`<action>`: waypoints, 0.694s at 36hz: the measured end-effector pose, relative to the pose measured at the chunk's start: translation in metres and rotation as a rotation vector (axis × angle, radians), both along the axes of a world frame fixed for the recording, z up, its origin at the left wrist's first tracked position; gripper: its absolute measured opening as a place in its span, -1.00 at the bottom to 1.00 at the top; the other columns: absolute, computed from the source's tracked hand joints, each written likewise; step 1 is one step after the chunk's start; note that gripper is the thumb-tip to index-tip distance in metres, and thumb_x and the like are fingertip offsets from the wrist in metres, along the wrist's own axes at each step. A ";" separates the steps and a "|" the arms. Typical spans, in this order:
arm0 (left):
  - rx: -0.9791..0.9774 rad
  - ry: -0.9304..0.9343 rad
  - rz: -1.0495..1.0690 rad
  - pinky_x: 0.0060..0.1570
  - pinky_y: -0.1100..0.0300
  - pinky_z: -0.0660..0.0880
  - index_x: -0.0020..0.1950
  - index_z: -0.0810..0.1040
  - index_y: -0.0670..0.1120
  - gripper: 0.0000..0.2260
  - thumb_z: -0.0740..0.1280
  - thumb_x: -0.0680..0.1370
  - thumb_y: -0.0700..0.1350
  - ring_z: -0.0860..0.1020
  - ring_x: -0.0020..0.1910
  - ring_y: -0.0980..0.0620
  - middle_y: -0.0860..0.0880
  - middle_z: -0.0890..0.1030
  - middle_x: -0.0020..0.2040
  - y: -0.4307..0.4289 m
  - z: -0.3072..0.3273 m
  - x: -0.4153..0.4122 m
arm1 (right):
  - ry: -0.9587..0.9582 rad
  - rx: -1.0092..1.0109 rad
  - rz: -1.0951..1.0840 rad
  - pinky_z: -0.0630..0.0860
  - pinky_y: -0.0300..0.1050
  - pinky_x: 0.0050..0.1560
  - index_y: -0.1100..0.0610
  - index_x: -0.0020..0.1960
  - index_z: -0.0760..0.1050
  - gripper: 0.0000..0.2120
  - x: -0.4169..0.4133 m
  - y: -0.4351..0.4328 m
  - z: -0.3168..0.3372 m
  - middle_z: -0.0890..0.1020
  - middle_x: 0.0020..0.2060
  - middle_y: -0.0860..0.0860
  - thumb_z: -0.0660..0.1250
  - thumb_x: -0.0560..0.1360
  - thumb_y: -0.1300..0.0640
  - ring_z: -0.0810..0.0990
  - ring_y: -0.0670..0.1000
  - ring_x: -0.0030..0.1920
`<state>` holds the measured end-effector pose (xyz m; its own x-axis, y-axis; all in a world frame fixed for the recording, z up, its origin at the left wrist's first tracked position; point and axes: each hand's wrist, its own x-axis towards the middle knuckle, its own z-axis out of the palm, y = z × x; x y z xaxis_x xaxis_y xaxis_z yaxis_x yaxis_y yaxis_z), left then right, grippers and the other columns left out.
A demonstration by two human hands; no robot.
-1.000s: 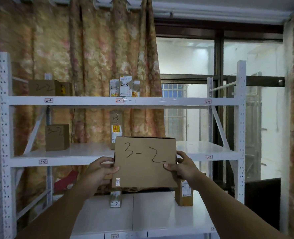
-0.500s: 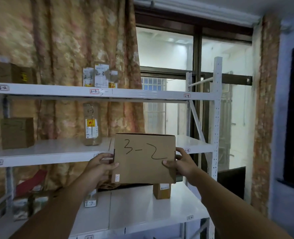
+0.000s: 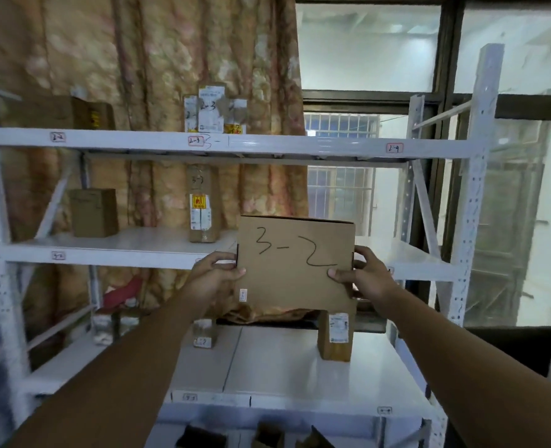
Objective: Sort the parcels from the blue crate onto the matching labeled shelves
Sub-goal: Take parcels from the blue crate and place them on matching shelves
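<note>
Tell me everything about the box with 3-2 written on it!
The box is plain brown cardboard, with "3-2" handwritten in dark marker on its front and a small white sticker near the lower left corner. It is held upright in the air before the white shelves. The left hand grips its left edge and the right hand its right edge, thumbs on the front.

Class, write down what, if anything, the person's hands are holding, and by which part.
A brown cardboard box marked 3-2: the left hand grips its left side edge, the right hand its right side edge, thumbs on the front face.
</note>
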<state>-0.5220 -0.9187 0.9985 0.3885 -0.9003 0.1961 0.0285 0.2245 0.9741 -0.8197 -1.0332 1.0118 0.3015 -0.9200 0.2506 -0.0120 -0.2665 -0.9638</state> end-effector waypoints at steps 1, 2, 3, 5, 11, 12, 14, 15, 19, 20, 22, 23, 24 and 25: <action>0.004 -0.012 0.028 0.00 -0.08 0.66 0.16 0.60 -0.16 -0.68 0.53 0.45 -0.33 0.73 -0.04 -0.11 -0.15 0.73 0.06 0.003 0.002 0.008 | -0.008 -0.002 0.016 0.65 0.02 -0.09 -0.02 0.38 0.40 -0.32 0.011 -0.003 0.000 0.64 0.19 0.07 0.63 0.37 0.25 0.66 0.09 0.09; 0.010 -0.014 0.056 0.06 -0.11 0.65 0.17 0.61 -0.15 -0.68 0.53 0.45 -0.32 0.73 -0.02 -0.10 -0.13 0.74 0.05 0.007 0.005 0.016 | -0.017 -0.006 0.037 0.65 0.01 -0.10 -0.02 0.38 0.40 -0.31 0.023 -0.005 0.001 0.64 0.20 0.07 0.64 0.37 0.25 0.67 0.09 0.10; 0.010 -0.009 0.084 0.03 -0.08 0.65 0.17 0.61 -0.14 -0.69 0.53 0.45 -0.31 0.73 -0.03 -0.08 -0.11 0.74 0.04 0.011 0.007 0.026 | -0.026 -0.012 0.058 0.65 -0.01 -0.13 -0.02 0.39 0.40 -0.30 0.035 -0.006 0.002 0.63 0.20 0.07 0.64 0.37 0.24 0.67 0.10 0.11; 0.001 -0.003 0.129 -0.16 0.07 0.64 0.15 0.61 -0.14 -0.71 0.52 0.47 -0.32 0.74 -0.09 -0.02 -0.10 0.75 0.02 0.018 0.010 0.045 | -0.038 -0.023 0.100 0.63 -0.03 -0.15 -0.01 0.39 0.40 -0.30 0.060 -0.007 0.004 0.62 0.21 0.06 0.64 0.37 0.25 0.66 0.10 0.13; -0.044 -0.004 0.256 -0.11 0.00 0.63 0.19 0.61 -0.13 -0.71 0.52 0.49 -0.26 0.70 -0.09 -0.04 -0.10 0.73 0.07 0.040 0.012 0.116 | -0.072 -0.035 0.214 0.61 -0.07 -0.19 -0.03 0.38 0.37 -0.32 0.148 -0.008 0.011 0.60 0.20 0.00 0.62 0.40 0.25 0.64 0.02 0.11; -0.055 0.011 0.272 -0.03 -0.09 0.65 0.19 0.62 -0.12 -0.72 0.52 0.49 -0.25 0.71 -0.06 -0.07 -0.10 0.73 0.08 0.041 0.012 0.130 | -0.078 -0.036 0.216 0.64 0.00 -0.14 -0.04 0.39 0.37 -0.31 0.165 -0.010 0.011 0.60 0.21 0.01 0.63 0.39 0.24 0.64 0.05 0.13; -0.084 0.026 0.301 0.00 -0.10 0.68 0.17 0.62 -0.12 -0.76 0.48 0.53 -0.26 0.71 -0.02 -0.11 -0.12 0.73 0.07 0.041 0.014 0.155 | -0.084 -0.052 0.211 0.66 0.19 0.05 -0.06 0.37 0.38 -0.30 0.200 -0.015 0.012 0.60 0.22 0.01 0.64 0.38 0.23 0.64 0.10 0.17; -0.101 0.029 0.323 -0.13 0.01 0.69 0.16 0.62 -0.13 -0.79 0.46 0.55 -0.28 0.71 -0.06 -0.07 -0.12 0.73 0.06 0.040 0.015 0.167 | -0.083 -0.065 0.211 0.64 0.24 0.13 -0.08 0.36 0.38 -0.30 0.217 -0.016 0.012 0.60 0.21 -0.01 0.65 0.37 0.21 0.64 0.11 0.18; -0.114 0.020 0.397 0.00 0.05 0.63 0.07 0.63 -0.09 -0.87 0.41 0.59 -0.29 0.66 -0.01 0.00 -0.06 0.70 0.03 0.033 0.018 0.227 | -0.092 -0.139 0.175 0.60 0.07 0.15 -0.09 0.35 0.37 -0.29 0.289 -0.020 0.017 0.60 0.09 -0.14 0.65 0.36 0.24 0.63 -0.07 0.07; -0.102 0.004 0.420 0.14 0.01 0.58 0.09 0.63 -0.08 -0.87 0.43 0.58 -0.26 0.64 0.06 -0.01 -0.05 0.69 0.05 0.030 0.018 0.247 | -0.105 -0.160 0.162 0.59 0.02 0.12 -0.07 0.36 0.37 -0.30 0.308 -0.021 0.019 0.59 0.06 -0.16 0.64 0.37 0.27 0.61 -0.12 0.03; -0.068 -0.042 0.445 0.26 -0.04 0.52 0.14 0.65 -0.08 -0.83 0.47 0.55 -0.21 0.60 0.14 -0.03 -0.05 0.69 0.09 0.025 0.019 0.291 | -0.117 -0.180 0.134 0.60 0.03 0.13 -0.02 0.38 0.40 -0.30 0.346 -0.026 0.022 0.62 0.09 -0.12 0.64 0.37 0.29 0.63 -0.07 0.04; -0.056 -0.081 0.448 0.24 -0.02 0.52 0.14 0.65 -0.09 -0.81 0.48 0.55 -0.21 0.60 0.14 -0.03 -0.05 0.68 0.08 0.021 0.020 0.311 | -0.115 -0.188 0.117 0.62 0.06 0.15 0.01 0.39 0.40 -0.28 0.366 -0.029 0.023 0.63 0.13 -0.07 0.64 0.36 0.28 0.65 -0.01 0.08; -0.042 -0.123 0.442 0.18 0.03 0.52 0.15 0.65 -0.11 -0.81 0.48 0.54 -0.23 0.61 0.10 -0.01 -0.04 0.68 0.05 0.018 0.021 0.331 | -0.116 -0.197 0.104 0.63 0.06 0.14 0.03 0.41 0.39 -0.26 0.386 -0.033 0.024 0.63 0.16 -0.03 0.65 0.35 0.27 0.65 0.02 0.11; -0.031 -0.166 0.440 0.07 0.12 0.53 0.14 0.64 -0.14 -0.81 0.46 0.54 -0.27 0.62 0.03 0.04 -0.02 0.66 0.00 0.013 0.022 0.350 | -0.120 -0.203 0.094 0.65 0.04 0.10 0.04 0.42 0.39 -0.25 0.405 -0.037 0.025 0.63 0.18 -0.01 0.66 0.34 0.27 0.65 0.03 0.13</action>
